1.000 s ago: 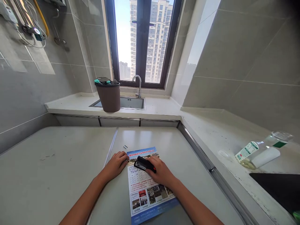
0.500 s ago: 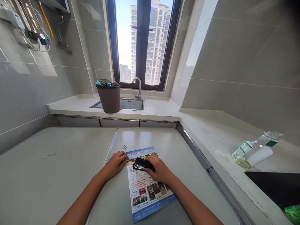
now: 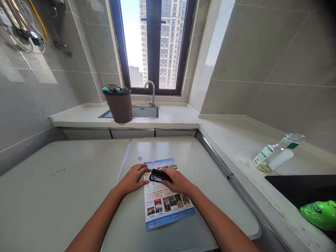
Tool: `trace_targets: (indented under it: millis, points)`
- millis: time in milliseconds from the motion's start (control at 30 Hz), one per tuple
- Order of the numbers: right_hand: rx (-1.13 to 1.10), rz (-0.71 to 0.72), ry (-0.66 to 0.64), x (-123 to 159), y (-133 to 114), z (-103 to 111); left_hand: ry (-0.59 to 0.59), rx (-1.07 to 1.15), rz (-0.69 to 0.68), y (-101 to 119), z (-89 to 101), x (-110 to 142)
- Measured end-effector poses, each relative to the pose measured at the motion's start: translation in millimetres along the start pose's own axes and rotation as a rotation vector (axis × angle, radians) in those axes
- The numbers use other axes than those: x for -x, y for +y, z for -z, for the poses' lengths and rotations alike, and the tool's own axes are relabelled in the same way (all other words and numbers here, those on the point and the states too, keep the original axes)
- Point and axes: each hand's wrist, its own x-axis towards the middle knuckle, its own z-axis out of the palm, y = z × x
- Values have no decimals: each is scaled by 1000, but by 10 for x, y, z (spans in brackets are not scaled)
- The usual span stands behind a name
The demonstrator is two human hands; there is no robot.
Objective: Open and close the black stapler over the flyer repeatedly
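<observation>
We see the fingers of the right hand (image 3: 179, 180) closed around a black, elongated stapler (image 3: 156, 175), over a rectangular, blue-bordered printed paper sheet (image 3: 168, 201). The left hand (image 3: 133, 178), thumb and fingers parted, rests at the sheet's upper left edge. Just beyond its fingers, we note small, thin grey strips (image 3: 140, 158) on the smooth, off-white desk (image 3: 78, 189).
</observation>
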Motion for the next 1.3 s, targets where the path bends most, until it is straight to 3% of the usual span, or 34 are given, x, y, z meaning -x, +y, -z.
trace_targets:
  millis: [333,500,633,933,1133,1300]
  points:
    - [-51,54,-86,94,85,137,-67,-29,-32,-55,-58,41]
    - [-232,27,-155,116,129,275,-43,-16,-69,92,36,38]
    - [-301,-30,-223,154,241,411,-136,59,-142,243,79,13]
    - [-475,-71,-235,168,359,431,-144,-7,-121,322,16,-20]
    - [-632,-180,-273,154,392,431,-132,19,-132,327,23,-20]
    - [-925,-378,-254,153,406,376,-133,54,-138,333,-4,-41]
